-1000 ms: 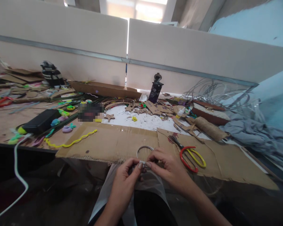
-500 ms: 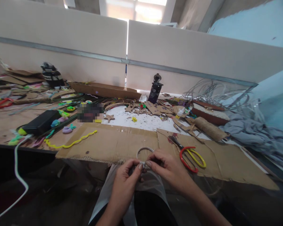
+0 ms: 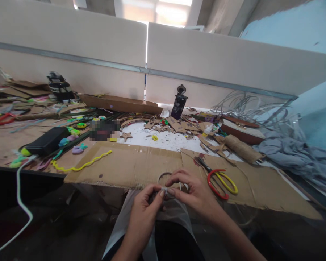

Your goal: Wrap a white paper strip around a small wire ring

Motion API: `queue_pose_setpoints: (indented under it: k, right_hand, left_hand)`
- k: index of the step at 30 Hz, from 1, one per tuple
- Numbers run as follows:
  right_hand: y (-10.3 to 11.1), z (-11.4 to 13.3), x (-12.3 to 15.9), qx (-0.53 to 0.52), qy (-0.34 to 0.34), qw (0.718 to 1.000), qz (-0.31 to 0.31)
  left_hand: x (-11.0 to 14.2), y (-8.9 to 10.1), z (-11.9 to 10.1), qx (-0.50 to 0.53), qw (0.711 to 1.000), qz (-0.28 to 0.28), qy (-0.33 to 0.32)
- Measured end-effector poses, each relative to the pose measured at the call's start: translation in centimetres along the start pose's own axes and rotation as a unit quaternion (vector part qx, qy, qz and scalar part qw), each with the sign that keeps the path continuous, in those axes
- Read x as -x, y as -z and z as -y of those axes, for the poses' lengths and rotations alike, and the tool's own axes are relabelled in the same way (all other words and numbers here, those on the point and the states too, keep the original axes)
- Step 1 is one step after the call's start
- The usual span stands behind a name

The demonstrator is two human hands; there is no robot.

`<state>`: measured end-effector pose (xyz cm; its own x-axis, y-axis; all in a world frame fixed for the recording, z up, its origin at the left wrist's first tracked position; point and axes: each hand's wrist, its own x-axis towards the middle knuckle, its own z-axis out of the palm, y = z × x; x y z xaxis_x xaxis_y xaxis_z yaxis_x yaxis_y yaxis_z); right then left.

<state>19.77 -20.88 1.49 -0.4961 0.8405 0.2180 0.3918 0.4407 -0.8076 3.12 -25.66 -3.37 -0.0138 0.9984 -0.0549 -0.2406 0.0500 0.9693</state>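
Note:
Both my hands meet at the near edge of a flat cardboard sheet (image 3: 130, 163). My left hand (image 3: 145, 206) pinches the near side of a small pale wire ring (image 3: 165, 176) between thumb and forefinger. My right hand (image 3: 194, 192) pinches the same spot from the right, its other fingers curled over the ring's right half. The ring stands up above my fingertips. Red and yellow scissors (image 3: 218, 177) lie on the cardboard just right of my right hand.
A yellow pipe cleaner (image 3: 81, 165) lies on the cardboard's left part. Behind are a spool of jute twine (image 3: 241, 148), cardboard scraps and stars (image 3: 179, 127), a dark bottle (image 3: 179, 103), a black case (image 3: 47, 139), a white cable (image 3: 21, 195) and loose wires (image 3: 250, 107). Partition panels close the back.
My right hand's fingers have curled further over the ring, covering more of its right side. My left hand keeps its pinch in place.

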Motion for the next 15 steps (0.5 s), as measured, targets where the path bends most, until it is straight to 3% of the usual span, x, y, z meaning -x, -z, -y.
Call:
queue_pose_setpoints:
  k: [15]
  right_hand:
    - [-0.69, -0.55, -0.27, -0.097, -0.035, 0.995, 0.018]
  left_hand:
    - [-0.01, 0.30, 0.04, 0.023, 0.999, 0.029, 0.021]
